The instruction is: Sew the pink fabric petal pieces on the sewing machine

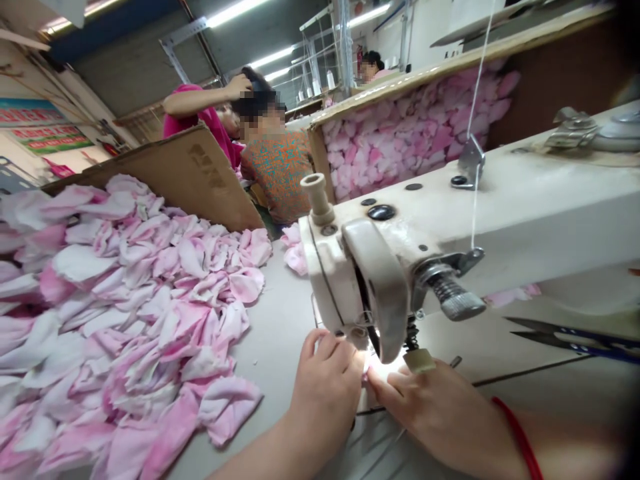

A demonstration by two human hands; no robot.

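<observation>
Pink-and-white cloth pieces (150, 320) lie heaped left of the left hand's (325, 383) curled fingers. Beneath the sewing machine (450, 217), these nearly meet the right hand's (435, 403) bent fingers; any grip, I cannot tell. Snips (585, 348) lie rightward.

On the sewing machine (540, 193), looked like painted metal, smooth and a little glossy, slightly yellowed on the upper side. Saw bare, shiny metal on the tension knob (464, 303), with fine ridges around the edge. On the oval cap (381, 213), noticed a dark and very glossy finish, like plastic. In the heaped pieces (87, 263), found soft-looking cloth, matt and strongly creased. Behind, in the panel (165, 175), saw brown cardboard, dull and scuffed. On the tabletop (280, 310), found a smooth, nearly matt surface. Noticed dark metal blades on the snips (543, 337).
</observation>
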